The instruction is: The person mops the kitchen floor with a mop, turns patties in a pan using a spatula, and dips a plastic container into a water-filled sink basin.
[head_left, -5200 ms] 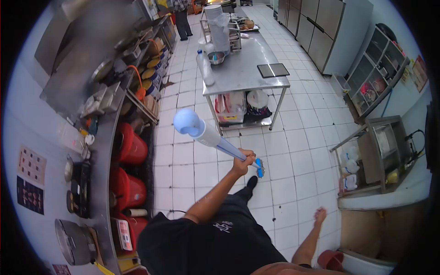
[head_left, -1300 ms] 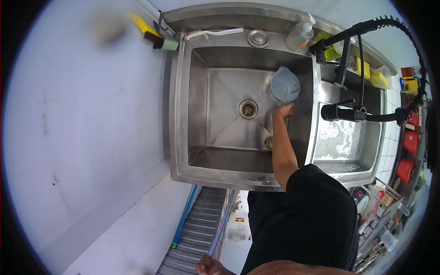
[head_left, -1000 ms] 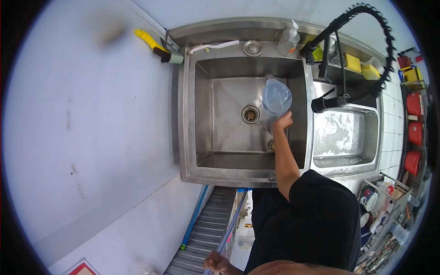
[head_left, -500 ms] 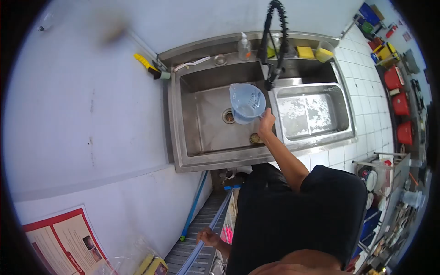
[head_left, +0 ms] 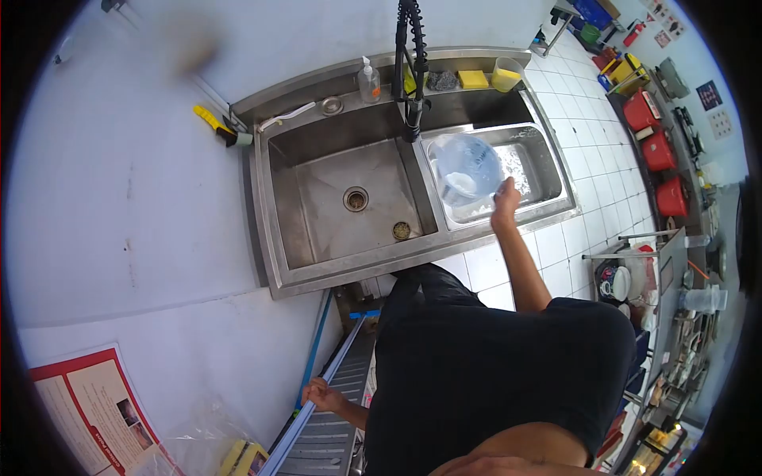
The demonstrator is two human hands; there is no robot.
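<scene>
My right hand (head_left: 506,205) is closed round the handle of a translucent plastic measuring jug (head_left: 468,166). The jug is over the steel pan (head_left: 548,170) set in the right basin, which holds water and whitish suds. Down by my left side, my left hand (head_left: 321,393) grips a long pale-blue pole (head_left: 292,446) that slants across the ribbed grey surface (head_left: 325,436). The bare left basin (head_left: 317,222) has a drain (head_left: 355,199) in its floor and a small round strainer (head_left: 402,230) near its front corner.
A black spring-hose faucet (head_left: 410,79) rises behind the basins. Along the back ledge stand a pump bottle (head_left: 369,82), a yellow sponge (head_left: 473,79) and a cup (head_left: 506,74). A yellow-handled brush (head_left: 210,119) is at the left wall. A metal rack (head_left: 635,262) stands at right.
The jug in my right hand has moved from over the left basin to over the pan on the right. My view has shifted rightward; my left hand still grips the pole.
</scene>
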